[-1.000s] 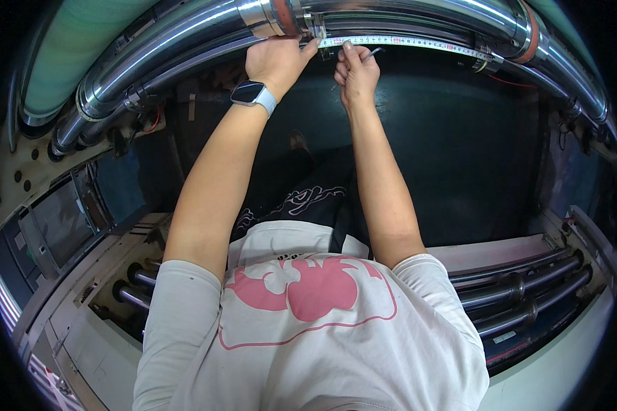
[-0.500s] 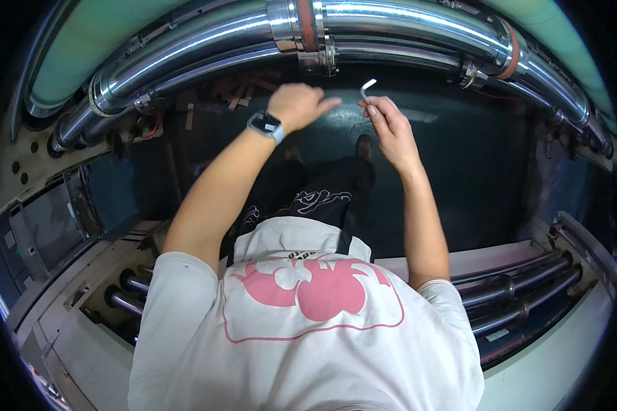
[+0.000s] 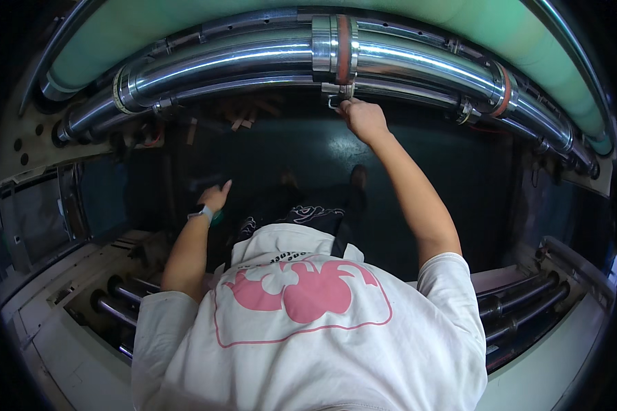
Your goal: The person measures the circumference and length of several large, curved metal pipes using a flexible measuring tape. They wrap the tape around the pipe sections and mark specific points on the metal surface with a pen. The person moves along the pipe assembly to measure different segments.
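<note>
My right hand (image 3: pixel 365 122) is raised to the far middle, its fingers closed around an L-shaped hex key (image 3: pixel 332 103). The bent end of the key shows just left of the fingertips; the rest is hidden by the hand. It is right beside a small metal clamp block (image 3: pixel 334 88) on the thin shaft, beneath the metal collar (image 3: pixel 325 48) of the big chrome roller (image 3: pixel 253 55). Whether the key sits in a screw I cannot tell. My left hand (image 3: pixel 215 197), with a watch on its wrist, hangs low on the left, thumb apart and nothing visible in it.
A pale green roller (image 3: pixel 199 34) spans the far side behind the chrome one. Orange-red rings (image 3: pixel 343 48) circle the collars. Flat strips (image 3: pixel 241 116) lie on the dark floor at far left. Metal bars (image 3: pixel 524 301) run beside me at near right, within the machine frame (image 3: pixel 555 342).
My right hand has moved forward and left with the hex key, up to the clamp block. The left hand has dropped back toward my left side. The view has shifted slightly.
</note>
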### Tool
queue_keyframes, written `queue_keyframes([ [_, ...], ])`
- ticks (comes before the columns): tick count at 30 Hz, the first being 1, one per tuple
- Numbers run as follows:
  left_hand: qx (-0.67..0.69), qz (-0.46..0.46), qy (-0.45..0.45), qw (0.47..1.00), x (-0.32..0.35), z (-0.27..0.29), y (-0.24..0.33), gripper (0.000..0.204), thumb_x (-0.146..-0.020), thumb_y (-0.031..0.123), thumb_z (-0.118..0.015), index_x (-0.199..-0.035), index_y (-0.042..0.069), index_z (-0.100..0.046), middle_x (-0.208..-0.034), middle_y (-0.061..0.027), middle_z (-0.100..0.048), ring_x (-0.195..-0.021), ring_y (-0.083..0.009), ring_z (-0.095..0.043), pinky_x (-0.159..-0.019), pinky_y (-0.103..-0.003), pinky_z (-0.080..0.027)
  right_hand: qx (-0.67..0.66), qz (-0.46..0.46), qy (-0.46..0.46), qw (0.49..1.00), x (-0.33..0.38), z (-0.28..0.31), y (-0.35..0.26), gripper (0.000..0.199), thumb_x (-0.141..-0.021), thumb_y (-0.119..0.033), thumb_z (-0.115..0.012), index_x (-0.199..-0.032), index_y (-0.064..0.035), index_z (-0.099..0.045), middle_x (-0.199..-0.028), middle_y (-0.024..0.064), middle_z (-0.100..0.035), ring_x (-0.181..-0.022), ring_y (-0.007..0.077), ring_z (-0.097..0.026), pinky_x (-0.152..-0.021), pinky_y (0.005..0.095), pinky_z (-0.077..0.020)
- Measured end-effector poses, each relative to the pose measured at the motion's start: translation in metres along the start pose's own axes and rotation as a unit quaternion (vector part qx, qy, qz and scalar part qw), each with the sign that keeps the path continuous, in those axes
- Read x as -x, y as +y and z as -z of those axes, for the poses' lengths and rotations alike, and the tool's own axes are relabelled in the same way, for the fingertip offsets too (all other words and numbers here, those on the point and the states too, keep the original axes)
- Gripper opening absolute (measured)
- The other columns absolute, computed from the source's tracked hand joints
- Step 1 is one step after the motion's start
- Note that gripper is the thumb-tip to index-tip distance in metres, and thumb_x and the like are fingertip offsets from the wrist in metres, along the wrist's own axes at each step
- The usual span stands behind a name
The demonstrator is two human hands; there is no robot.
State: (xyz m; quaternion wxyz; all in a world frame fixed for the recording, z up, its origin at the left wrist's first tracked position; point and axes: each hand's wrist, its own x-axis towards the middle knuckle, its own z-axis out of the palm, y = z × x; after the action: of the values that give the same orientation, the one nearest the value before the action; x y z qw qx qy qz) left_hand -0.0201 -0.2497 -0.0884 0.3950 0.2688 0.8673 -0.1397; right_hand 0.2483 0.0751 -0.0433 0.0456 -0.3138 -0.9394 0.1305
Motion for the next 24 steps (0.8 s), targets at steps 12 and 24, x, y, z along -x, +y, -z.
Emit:
queue_keyframes([
  [12,0.031,-0.062,-0.056,0.996,-0.028,-0.023,-0.014,0.073,-0.086,0.059,-0.023,-0.113,-0.002,-0.052,-0.119,-0.0231,-0.047,-0.113,-0.0360,-0.043,-0.095,-0.041,-0.033,0.154,0.040,0.122,0.980,-0.016,0.025,0.001,0.035,-0.070,-0.043,-0.061,-0.076,-0.0087,-0.059,-0.073,0.0045,-0.057,-0.075,0.0210,-0.055,-0.071,0.0338,-0.0373],
  [24,0.025,-0.145,-0.043,0.988,-0.032,0.016,0.023,0.071,-0.085,0.059,-0.027,-0.101,-0.003,-0.057,-0.108,-0.0247,-0.053,-0.103,-0.0378,-0.049,-0.089,-0.041,-0.038,0.092,-0.127,0.167,0.973,-0.004,-0.014,-0.004,0.048,-0.068,-0.052,-0.060,-0.077,-0.0055,-0.048,-0.067,0.0098,-0.056,-0.068,0.0274,-0.055,-0.072,0.0386,-0.0368],
])
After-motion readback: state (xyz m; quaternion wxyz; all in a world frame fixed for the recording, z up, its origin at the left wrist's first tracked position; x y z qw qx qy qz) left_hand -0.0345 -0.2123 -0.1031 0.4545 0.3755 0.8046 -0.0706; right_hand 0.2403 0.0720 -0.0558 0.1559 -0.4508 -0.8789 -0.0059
